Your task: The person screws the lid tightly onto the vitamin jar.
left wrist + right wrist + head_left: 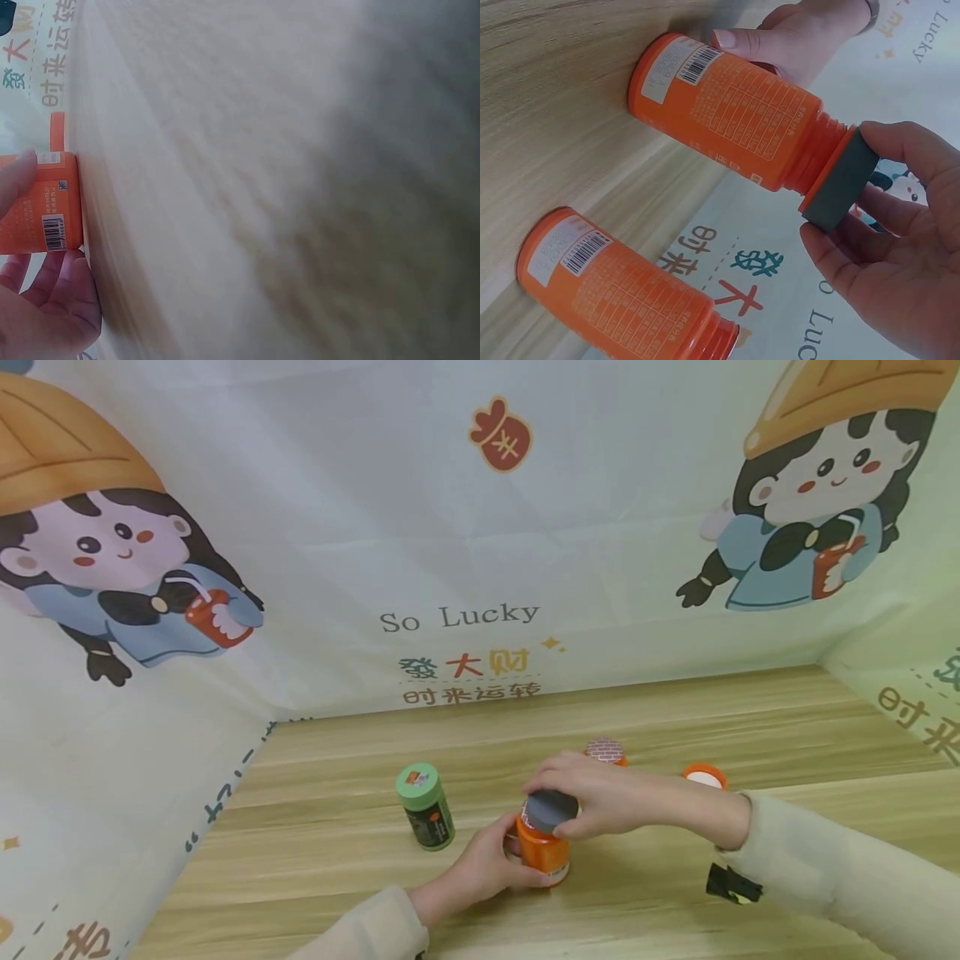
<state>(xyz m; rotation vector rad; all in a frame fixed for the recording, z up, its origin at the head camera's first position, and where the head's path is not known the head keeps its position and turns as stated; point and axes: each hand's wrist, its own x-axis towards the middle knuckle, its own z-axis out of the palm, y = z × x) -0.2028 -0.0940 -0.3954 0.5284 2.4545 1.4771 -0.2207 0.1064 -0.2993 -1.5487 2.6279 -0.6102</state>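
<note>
An orange bottle with a printed label and barcode stands upright on the wooden table. My left hand grips it low down, thumb on one side and fingers on the other. At its top, my right hand pinches a dark grey cap by the edge between thumb and fingers. In the right wrist view the cap sits at the bottle's neck, with an orange rim showing below its dark side. In the left wrist view only the bottle's lower part shows.
A green-lidded jar stands to the left. Behind my right hand is a second orange bottle, its brick-patterned top showing. An orange ring-rimmed piece with a white middle lies farther right. Printed cloth walls the table's back and sides.
</note>
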